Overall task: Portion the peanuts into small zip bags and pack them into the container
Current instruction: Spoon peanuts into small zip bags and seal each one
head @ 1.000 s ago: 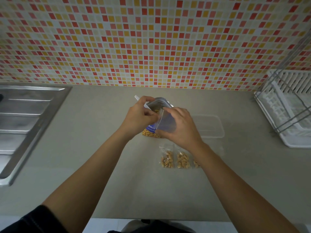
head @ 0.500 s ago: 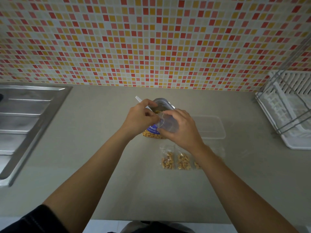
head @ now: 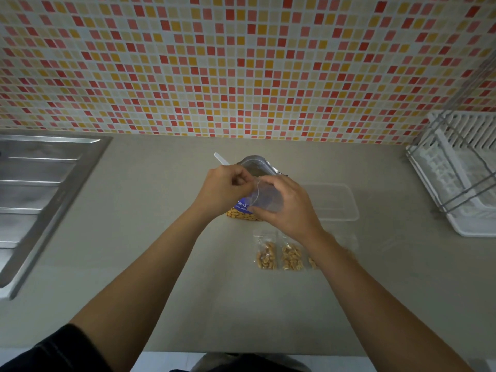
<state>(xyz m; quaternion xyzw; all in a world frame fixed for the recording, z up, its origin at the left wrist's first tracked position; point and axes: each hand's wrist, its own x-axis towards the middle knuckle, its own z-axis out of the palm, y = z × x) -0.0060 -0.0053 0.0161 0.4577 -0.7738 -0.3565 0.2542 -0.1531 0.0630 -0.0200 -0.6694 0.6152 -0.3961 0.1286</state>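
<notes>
Mosaic tiling (head: 241, 63) in red, orange and cream fills the upper half of my feed, and below it runs the grey bench (head: 134, 237). On the far left of the bench I see a steel sink drainboard (head: 40, 189); at the far right edge sits a white dish rack (head: 456, 178). Both bare forearms reach in from the bottom, the left one coming out of a dark sleeve (head: 53, 353).

A clear container (head: 335, 202) lies on the bench just right of the hands, with nothing visible in it. The peanut pouch (head: 243, 214) stands upright behind the hands with its top open and nuts showing through its lower window.

In front of the pouch, the right grip (head: 287, 208) is curled round a small zip bag (head: 267, 197) that looks empty. The left grip (head: 222, 186) has its fingertips pressed together on that bag's mouth edge.

Nearer to me, two filled zip bags (head: 266, 255) (head: 291, 256) lie side by side on the bench, and a third (head: 312, 261) is mostly hidden under the right forearm. A white handle (head: 220, 158) sticks out behind the left grip; I cannot tell whether it is held.
</notes>
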